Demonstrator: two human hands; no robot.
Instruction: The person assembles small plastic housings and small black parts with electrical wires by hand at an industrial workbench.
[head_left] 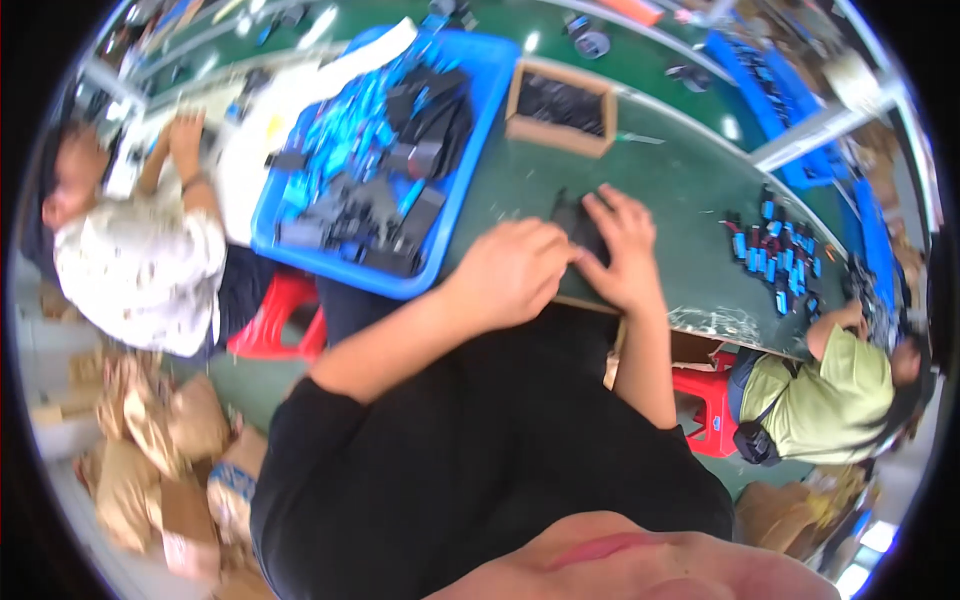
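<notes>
A flat black part (577,222), its exact kind too blurred to tell, lies on the green tabletop in front of me. My right hand (628,248) grips it from the right, with the thumb at its near edge and the fingers along its far side. At its near left end is my left hand (512,268), its fingers curled closed close to the right thumb. Whatever is pinched in those left fingers is hidden.
To the left, a blue tub (440,250) holds black parts and blue plastic pieces. A cardboard box (560,140) of black items stands beyond my hands. Several small blue-and-black pieces (775,255) lie at right. Co-workers sit on both sides.
</notes>
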